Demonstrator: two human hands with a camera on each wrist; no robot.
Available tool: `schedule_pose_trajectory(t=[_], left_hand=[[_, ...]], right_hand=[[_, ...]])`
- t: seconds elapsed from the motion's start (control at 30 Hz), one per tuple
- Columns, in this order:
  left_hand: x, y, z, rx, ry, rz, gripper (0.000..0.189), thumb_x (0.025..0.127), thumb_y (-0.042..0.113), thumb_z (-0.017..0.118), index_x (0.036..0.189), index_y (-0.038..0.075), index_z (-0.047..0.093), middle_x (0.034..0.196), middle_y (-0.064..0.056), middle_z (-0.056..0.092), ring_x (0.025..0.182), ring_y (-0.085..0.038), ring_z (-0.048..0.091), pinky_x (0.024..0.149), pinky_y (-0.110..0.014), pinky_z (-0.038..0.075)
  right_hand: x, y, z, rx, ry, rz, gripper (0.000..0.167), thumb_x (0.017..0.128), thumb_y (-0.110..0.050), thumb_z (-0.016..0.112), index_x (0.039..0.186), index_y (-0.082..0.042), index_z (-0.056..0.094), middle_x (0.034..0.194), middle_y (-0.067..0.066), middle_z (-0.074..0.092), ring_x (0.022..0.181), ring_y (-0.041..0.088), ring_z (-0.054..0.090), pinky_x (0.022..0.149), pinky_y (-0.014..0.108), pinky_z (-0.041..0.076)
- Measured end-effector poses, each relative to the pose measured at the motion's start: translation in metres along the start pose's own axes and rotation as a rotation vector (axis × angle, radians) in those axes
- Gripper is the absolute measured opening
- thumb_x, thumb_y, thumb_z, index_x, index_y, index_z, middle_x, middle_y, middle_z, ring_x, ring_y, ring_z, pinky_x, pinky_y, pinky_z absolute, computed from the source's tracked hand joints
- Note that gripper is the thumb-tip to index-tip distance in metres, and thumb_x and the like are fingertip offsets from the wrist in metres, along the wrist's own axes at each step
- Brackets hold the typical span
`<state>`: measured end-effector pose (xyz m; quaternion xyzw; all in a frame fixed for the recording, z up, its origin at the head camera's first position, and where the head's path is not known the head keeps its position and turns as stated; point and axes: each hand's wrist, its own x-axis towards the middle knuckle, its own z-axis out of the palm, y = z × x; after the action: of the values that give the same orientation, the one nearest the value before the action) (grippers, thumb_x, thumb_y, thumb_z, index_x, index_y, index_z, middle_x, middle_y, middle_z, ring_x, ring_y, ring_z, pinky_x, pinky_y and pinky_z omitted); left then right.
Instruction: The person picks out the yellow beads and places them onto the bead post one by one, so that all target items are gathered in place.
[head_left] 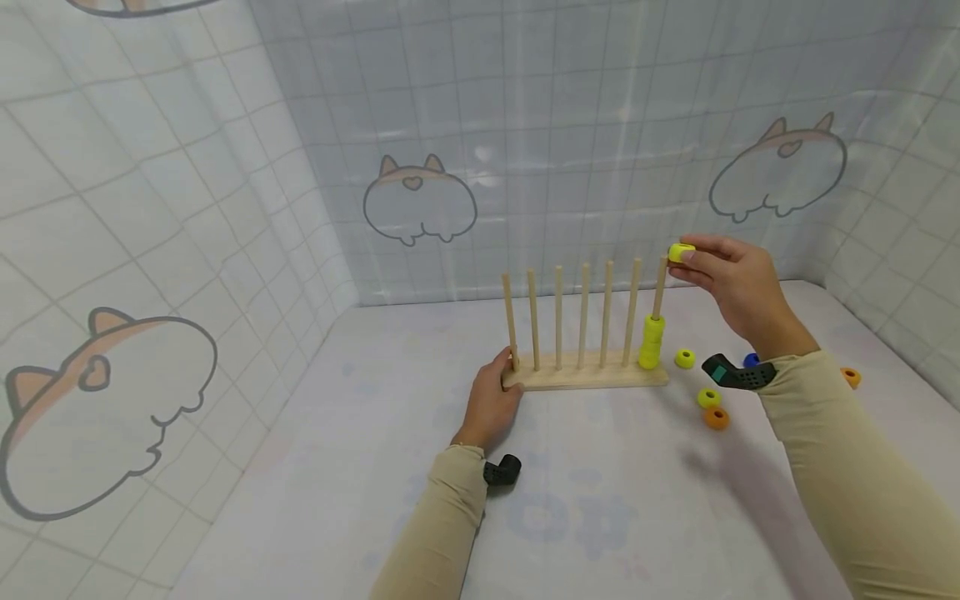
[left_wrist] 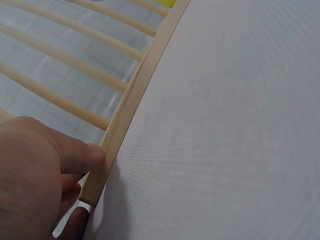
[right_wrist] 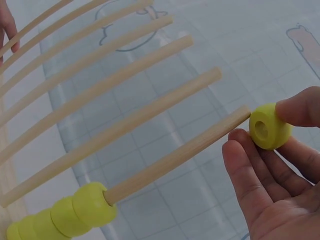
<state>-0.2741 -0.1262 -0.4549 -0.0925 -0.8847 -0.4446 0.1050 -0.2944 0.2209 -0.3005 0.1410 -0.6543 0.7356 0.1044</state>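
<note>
My right hand pinches a yellow bead between thumb and fingers, right at the top of the rightmost peg. In the right wrist view the bead's hole faces the peg, and its rim overlaps the peg's tip. Several yellow beads are stacked low on that same peg. The wooden base carries a row of upright pegs, the others bare. At its left end my left hand grips the base, thumb on the front edge and fingers behind and below.
Right of the base lie loose yellow beads, an orange bead and, farther right, another orange bead. A blue bead shows partly behind the right wrist's black device. Tile-patterned sheeting walls the table's back and sides.
</note>
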Motion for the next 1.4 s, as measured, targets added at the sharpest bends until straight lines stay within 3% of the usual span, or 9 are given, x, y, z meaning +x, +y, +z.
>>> schedule_pose_trajectory(t=[0.4, 0.67, 1.23, 1.4], left_hand=[[-0.0004, 0.0006, 0.0005, 0.001, 0.005, -0.002, 0.066, 0.091, 0.001, 0.063, 0.153, 0.008, 0.041, 0.134, -0.013, 0.060, 0.130, -0.028, 0.048, 0.109, -0.042, 0.040], [-0.0008, -0.0004, 0.0006, 0.009, 0.007, -0.002, 0.066, 0.091, 0.002, 0.064, 0.153, 0.009, 0.042, 0.133, -0.013, 0.061, 0.129, -0.028, 0.050, 0.109, -0.042, 0.040], [-0.0024, -0.0002, 0.0000, 0.020, 0.010, 0.000, 0.067, 0.091, 0.002, 0.065, 0.153, 0.009, 0.042, 0.133, -0.012, 0.061, 0.129, -0.027, 0.050, 0.109, -0.041, 0.041], [-0.0024, -0.0002, -0.0003, 0.018, 0.005, -0.001, 0.067, 0.091, 0.002, 0.065, 0.153, 0.009, 0.042, 0.133, -0.011, 0.061, 0.129, -0.027, 0.050, 0.109, -0.041, 0.040]], right_hand=[[0.0024, -0.0046, 0.0029, 0.022, -0.005, -0.014, 0.054, 0.093, -0.015, 0.073, 0.133, 0.014, 0.052, 0.116, 0.010, 0.063, 0.101, 0.018, 0.069, 0.089, 0.025, 0.054], [0.0059, -0.0048, 0.0061, 0.044, -0.011, -0.021, 0.045, 0.090, -0.009, 0.075, 0.126, 0.011, 0.058, 0.110, 0.009, 0.068, 0.098, 0.018, 0.070, 0.087, 0.026, 0.055], [0.0081, -0.0054, 0.0086, -0.189, -0.010, -0.008, 0.050, 0.094, -0.019, 0.072, 0.134, 0.006, 0.057, 0.112, 0.003, 0.069, 0.100, 0.014, 0.069, 0.086, 0.020, 0.055], [0.0080, -0.0056, 0.0091, -0.213, -0.014, -0.009, 0.049, 0.094, -0.019, 0.072, 0.134, 0.005, 0.057, 0.112, 0.002, 0.068, 0.098, 0.014, 0.069, 0.085, 0.019, 0.055]])
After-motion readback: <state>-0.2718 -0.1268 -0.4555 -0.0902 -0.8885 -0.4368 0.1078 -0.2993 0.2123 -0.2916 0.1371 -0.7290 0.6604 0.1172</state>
